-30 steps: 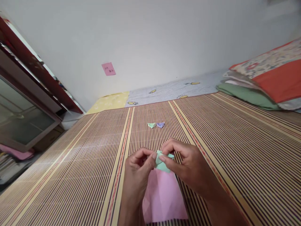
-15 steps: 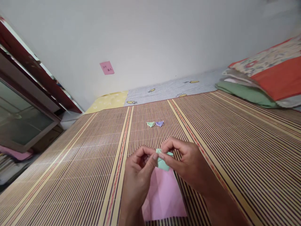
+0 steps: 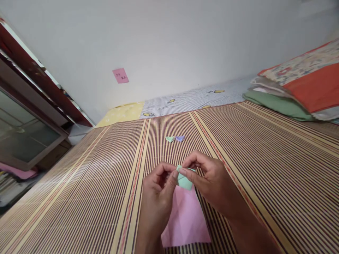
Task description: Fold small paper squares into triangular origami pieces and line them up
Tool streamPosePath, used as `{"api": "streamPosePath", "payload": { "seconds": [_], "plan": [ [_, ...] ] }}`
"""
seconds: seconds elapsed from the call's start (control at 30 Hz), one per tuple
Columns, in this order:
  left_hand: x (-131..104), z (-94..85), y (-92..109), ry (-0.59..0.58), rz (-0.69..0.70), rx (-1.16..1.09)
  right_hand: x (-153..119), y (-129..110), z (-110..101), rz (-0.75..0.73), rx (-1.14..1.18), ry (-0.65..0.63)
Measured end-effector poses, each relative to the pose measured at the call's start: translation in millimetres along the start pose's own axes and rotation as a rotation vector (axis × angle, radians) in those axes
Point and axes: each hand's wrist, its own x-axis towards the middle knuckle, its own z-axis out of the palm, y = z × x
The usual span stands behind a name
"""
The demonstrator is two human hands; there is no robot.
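Between my hands is a small folded mint-green paper (image 3: 185, 182), pinched at its upper edge. My left hand (image 3: 158, 192) grips its left corner between thumb and index finger. On the other side, my right hand (image 3: 209, 176) holds the upper right part with thumb and fingers, hiding some of that edge. Below the folded paper lies a creased pink paper sheet (image 3: 186, 222) on the striped mat, partly behind my left hand. Farther out, a small light-green folded paper piece (image 3: 170, 139) and a purple folded paper piece (image 3: 180, 138) lie side by side.
The striped mat (image 3: 92, 190) spreads under everything. Patterned cloth (image 3: 182, 102) runs along the wall behind it. Folded bedding (image 3: 312, 84) is stacked at the right. A pink note (image 3: 120, 75) is on the wall, and a glass-panelled cabinet (image 3: 23, 130) stands at the left.
The green paper's top edge, which stood open and puckered, now looks flatter and pressed together. My right thumb has shifted slightly up over it. The other papers stay in place.
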Motion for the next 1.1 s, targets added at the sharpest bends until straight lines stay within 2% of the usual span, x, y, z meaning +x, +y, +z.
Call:
{"api": "streamPosePath", "payload": {
  "seconds": [0.2, 0.37, 0.5, 0.6, 0.73, 0.97, 1.1],
  "plan": [
    [1, 1.8, -1, 0.0, 0.004, 0.019, 0, 0, 3, 0.064, 0.05, -0.01],
    [2, 3.7, -2, 0.104, -0.075, -0.025, 0, -2, 5, -0.024, -0.006, 0.002],
    [3, 5.1, -2, 0.144, -0.098, 0.007, 0, -2, 10, -0.078, -0.084, 0.02],
    [3, 4.6, -3, 0.189, -0.091, -0.029, 0, -2, 12, -0.012, -0.086, 0.021],
    [3, 3.0, -7, 0.218, -0.109, -0.14, -1, -3, 11, 0.138, -0.013, -0.045],
    [5, 1.0, -9, 0.177, -0.115, -0.171, -1, 2, 8, 0.183, 0.121, -0.063],
    [5, -1.8, -12, 0.136, -0.135, -0.247, 0, 7, 4, 0.194, 0.11, -0.079]
  ]
}}
